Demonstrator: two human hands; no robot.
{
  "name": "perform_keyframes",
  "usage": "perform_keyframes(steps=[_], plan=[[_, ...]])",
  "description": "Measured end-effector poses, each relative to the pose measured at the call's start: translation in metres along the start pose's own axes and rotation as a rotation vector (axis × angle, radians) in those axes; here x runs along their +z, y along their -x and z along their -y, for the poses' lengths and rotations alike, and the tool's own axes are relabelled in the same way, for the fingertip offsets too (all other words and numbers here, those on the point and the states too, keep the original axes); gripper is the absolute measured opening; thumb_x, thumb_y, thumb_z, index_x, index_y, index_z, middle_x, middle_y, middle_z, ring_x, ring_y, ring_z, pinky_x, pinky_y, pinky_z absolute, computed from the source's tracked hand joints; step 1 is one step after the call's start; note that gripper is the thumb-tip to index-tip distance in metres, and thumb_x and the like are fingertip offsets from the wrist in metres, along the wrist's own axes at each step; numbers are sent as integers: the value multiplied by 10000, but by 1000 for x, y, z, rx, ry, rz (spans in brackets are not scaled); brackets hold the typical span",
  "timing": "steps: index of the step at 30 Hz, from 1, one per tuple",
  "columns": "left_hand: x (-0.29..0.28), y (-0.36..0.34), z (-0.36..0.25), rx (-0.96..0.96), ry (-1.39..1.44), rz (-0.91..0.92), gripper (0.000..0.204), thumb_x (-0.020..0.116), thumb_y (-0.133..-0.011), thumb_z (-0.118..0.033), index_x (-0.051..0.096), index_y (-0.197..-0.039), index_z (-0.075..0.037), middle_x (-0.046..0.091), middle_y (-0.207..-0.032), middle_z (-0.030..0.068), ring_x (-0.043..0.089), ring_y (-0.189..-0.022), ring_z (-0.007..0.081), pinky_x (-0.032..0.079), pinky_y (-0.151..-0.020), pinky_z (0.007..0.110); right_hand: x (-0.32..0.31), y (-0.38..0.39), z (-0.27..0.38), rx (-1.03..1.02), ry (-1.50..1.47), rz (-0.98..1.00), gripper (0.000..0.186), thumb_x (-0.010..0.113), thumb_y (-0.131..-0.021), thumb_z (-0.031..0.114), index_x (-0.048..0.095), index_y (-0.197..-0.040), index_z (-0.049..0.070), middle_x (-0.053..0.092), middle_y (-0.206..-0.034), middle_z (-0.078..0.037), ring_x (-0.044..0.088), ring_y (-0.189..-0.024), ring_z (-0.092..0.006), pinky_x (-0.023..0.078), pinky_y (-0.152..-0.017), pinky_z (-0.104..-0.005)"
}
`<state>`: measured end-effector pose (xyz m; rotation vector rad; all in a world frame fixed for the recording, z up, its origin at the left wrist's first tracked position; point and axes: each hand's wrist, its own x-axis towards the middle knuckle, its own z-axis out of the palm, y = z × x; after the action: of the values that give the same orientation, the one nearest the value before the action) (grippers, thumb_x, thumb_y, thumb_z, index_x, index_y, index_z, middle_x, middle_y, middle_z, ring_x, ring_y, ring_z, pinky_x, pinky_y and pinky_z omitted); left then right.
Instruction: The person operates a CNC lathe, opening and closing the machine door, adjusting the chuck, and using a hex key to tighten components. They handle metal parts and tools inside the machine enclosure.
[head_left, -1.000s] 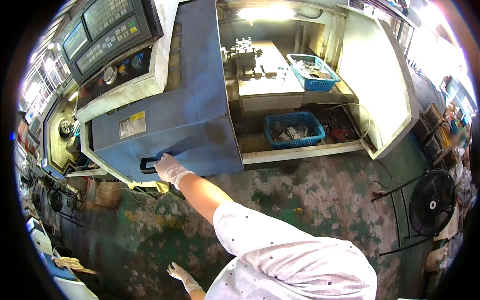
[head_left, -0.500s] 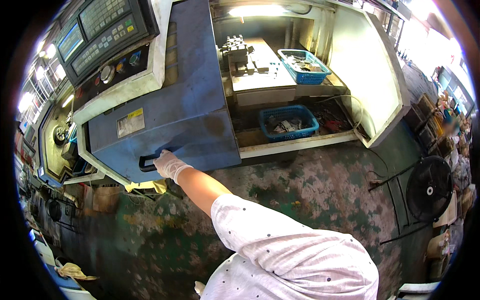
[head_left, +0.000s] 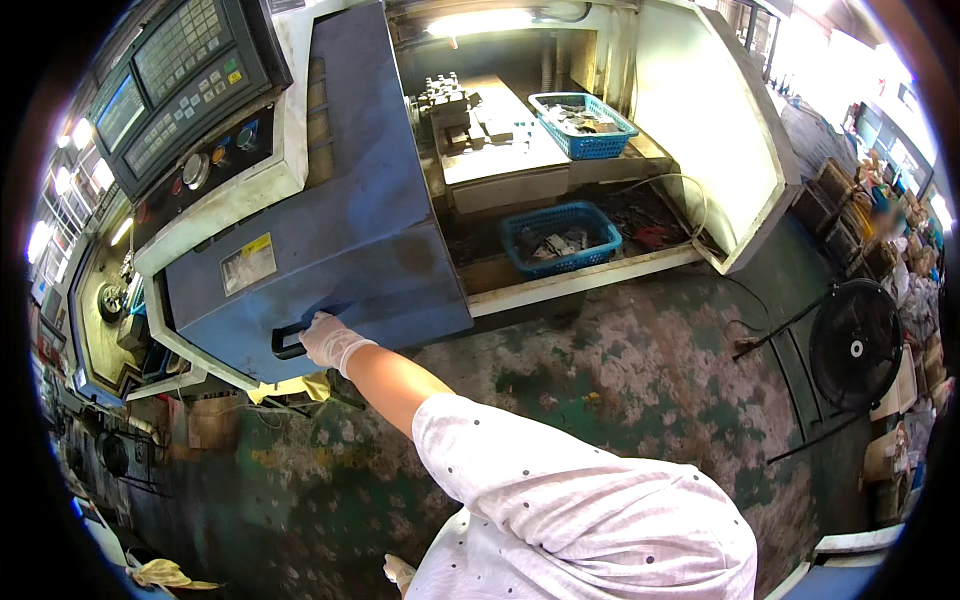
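Observation:
My right hand (head_left: 332,343), in a thin whitish glove, reaches leftward and is closed around the right end of a black door handle (head_left: 288,342). The handle is fixed to the blue sliding door (head_left: 345,265) of a machine tool. My left hand (head_left: 398,571), also gloved, shows only in small part beside my shirt at the lower edge; its fingers cannot be made out. Right of the door, the machine's opening shows a blue basket (head_left: 597,146) of metal parts beside a pale board (head_left: 510,165), and a lower blue basket (head_left: 560,267) with more parts.
A control panel (head_left: 185,95) with keys and knobs stands above the door at the upper left. The machine's pale side cover (head_left: 715,130) flanks the opening on the right. A black floor fan (head_left: 856,345) stands at far right, near stacked crates (head_left: 850,215).
The whole view has shifted, with the machine a little further left. My right hand stays on the handle. Slightly more of my left hand shows at the lower edge.

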<state>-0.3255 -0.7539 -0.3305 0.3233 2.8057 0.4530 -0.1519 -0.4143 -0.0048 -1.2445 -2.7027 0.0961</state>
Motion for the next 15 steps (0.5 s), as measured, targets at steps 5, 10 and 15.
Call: perform_keyframes(steps=[5, 10, 15], plan=[[5, -4, -10, 12, -10, 25, 359, 391, -772, -236, 397, -1025, 20, 313, -1117, 193, 310, -1033, 289, 264, -850, 358, 3, -6, -1, 23, -24, 36, 320, 449, -702, 271, 486, -925, 44, 541, -869, -81, 480, -863, -196, 295, -785, -288], [6, -10, -19, 37, -6, 46, 362, 384, -776, -234, 386, -1038, 17, 303, -1127, 189, 304, -1038, 286, 260, -853, 357, 3, -9, 0, 15, -17, 46, 321, 449, -701, 271, 485, -931, 49, 540, -870, -80, 482, -859, -200, 293, -790, -286], [7, -20, -30, 68, -5, 64, 365, 378, -781, -231, 375, -1050, 14, 292, -1137, 184, 299, -1044, 283, 257, -856, 357, 5, -14, 0, 47, -36, 27, 317, 455, -697, 259, 484, -933, 49, 546, -845, -76, 486, -848, -200, 297, -781, -286]])
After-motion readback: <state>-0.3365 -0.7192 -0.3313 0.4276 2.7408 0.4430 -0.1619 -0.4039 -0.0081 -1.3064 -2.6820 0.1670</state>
